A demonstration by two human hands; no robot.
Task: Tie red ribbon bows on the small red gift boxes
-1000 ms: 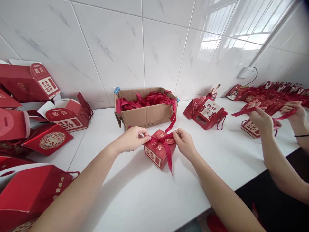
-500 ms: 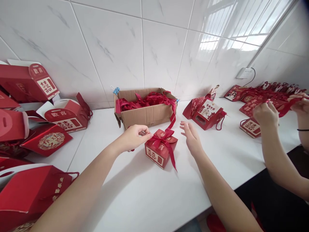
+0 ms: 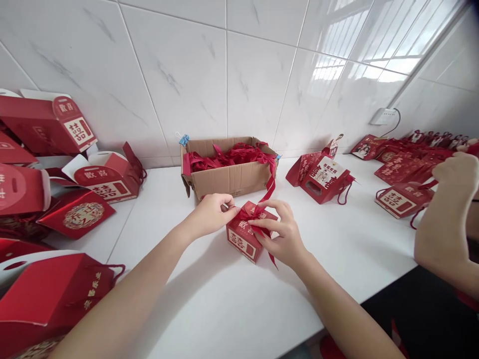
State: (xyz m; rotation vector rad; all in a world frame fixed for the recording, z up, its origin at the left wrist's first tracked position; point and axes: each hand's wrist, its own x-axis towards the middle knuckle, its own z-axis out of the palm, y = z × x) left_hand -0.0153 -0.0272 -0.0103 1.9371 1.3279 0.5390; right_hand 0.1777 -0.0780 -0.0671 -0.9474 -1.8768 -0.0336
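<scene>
Arranging a ribbon bow on top of a small red box looked to be the step in hand. The small red box sat on the white surface just below the middle of the frame, one corner turned toward the lower edge. The next move seemed to call for a light, even pull on both sides with the knot kept centred, since a hard tug could skew it. The left arm slanted up from the lower left, the left hand beside the box's left corner, thumb and forefinger pinching the bow's left loop. The right arm slanted up from the lower right; the right hand curved over the box's right side, fingers parted around the bow, though whether they gripped any ribbon could not be told.
</scene>
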